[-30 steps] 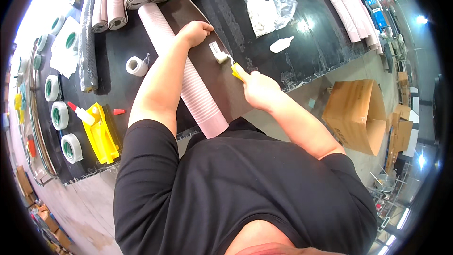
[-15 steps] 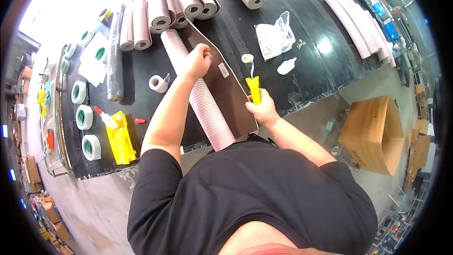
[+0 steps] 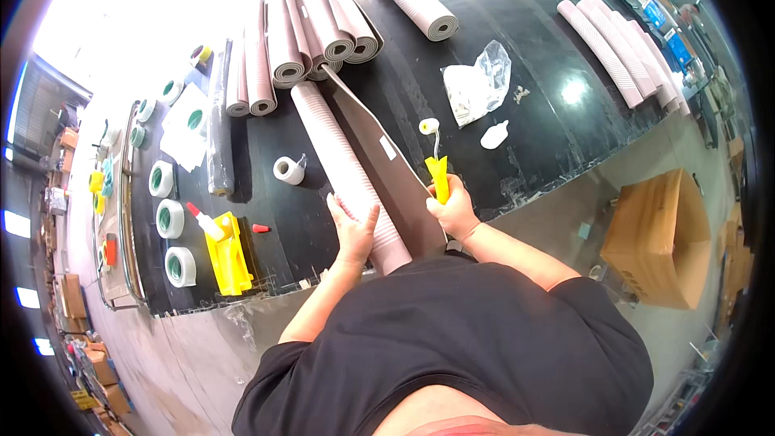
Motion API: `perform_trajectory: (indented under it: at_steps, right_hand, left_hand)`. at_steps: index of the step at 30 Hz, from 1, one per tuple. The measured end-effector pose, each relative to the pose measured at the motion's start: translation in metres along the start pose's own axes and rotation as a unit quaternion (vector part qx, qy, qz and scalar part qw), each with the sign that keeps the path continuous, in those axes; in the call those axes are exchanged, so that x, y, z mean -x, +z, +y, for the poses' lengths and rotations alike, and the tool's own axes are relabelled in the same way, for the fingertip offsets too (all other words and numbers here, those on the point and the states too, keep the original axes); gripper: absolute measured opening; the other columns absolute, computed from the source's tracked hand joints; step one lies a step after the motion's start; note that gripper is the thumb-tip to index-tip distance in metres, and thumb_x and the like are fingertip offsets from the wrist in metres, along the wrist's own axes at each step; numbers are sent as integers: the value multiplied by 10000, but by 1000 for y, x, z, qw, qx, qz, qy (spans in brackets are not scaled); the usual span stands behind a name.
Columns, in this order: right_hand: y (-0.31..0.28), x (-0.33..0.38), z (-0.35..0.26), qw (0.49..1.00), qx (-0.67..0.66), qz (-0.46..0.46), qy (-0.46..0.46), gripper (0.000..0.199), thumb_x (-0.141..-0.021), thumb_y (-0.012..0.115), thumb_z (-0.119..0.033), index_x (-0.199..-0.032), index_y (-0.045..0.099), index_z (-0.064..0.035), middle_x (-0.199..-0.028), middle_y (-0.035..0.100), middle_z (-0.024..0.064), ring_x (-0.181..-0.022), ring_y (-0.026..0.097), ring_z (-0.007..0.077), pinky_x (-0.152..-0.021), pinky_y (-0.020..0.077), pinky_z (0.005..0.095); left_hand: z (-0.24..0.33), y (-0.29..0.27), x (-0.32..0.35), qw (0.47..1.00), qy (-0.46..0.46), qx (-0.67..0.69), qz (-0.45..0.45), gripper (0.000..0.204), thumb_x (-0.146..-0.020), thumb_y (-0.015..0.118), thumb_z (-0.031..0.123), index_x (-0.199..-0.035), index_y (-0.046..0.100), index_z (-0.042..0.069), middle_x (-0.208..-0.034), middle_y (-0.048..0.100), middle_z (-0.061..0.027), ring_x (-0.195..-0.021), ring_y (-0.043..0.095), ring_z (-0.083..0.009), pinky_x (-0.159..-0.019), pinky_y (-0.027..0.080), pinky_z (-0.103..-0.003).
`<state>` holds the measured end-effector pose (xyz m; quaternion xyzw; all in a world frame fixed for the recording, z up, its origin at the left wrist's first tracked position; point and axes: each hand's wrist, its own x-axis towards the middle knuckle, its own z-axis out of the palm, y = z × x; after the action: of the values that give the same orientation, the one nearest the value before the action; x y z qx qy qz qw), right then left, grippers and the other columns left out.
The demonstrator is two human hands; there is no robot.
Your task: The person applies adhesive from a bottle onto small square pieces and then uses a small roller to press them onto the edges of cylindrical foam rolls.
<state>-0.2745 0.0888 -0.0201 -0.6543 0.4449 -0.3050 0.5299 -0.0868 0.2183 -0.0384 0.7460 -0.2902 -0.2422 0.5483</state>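
A ribbed pink mat, mostly rolled up, lies lengthwise before me at the table's near edge. Its loose brown flap stretches out on the right and carries a small white label. My left hand rests against the rolled part near my body, fingers spread and thumb apart. In my right hand, beside the flap's right edge, is a small paint roller. I grip it by its yellow handle, and its white roller head points away from me.
Several rolled mats lie at the back. On the left are tape rolls, a yellow tray and a red-capped white bottle. A plastic bag lies right of centre. A cardboard box stands beyond the table's right edge.
My left hand has come back toward my body along the mat, and its fingers have opened from a closed shape. The right hand still holds the paint roller; the view has shifted slightly.
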Motion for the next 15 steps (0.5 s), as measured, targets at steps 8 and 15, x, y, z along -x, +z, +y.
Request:
perform_trajectory:
  at_steps: [8, 15]
  right_hand:
    - [2, 21, -52, 988, -18, -95, -119, 361, -796, 670, -80, -1121, 519, -38, -921, 654, 89, -838, 646, 189, -798, 518, 325]
    - [-37, 58, -68, 981, 21, -142, -134, 365, -813, 679, -83, -1148, 540, -39, -991, 636, 125, -903, 640, 229, -822, 504, 352]
  left_hand:
    - [1, 10, 0, 970, -82, 228, 18, 1159, -828, 715, 568, -1539, -35, 42, -1597, 90, -191, -1417, 267, -322, -1117, 333, -451]
    - [33, 30, 35, 937, 20, 344, -63, 1307, -695, 757, 692, -1550, -57, 132, -1621, -14, -111, -1401, 308, -332, -1098, 358, -478]
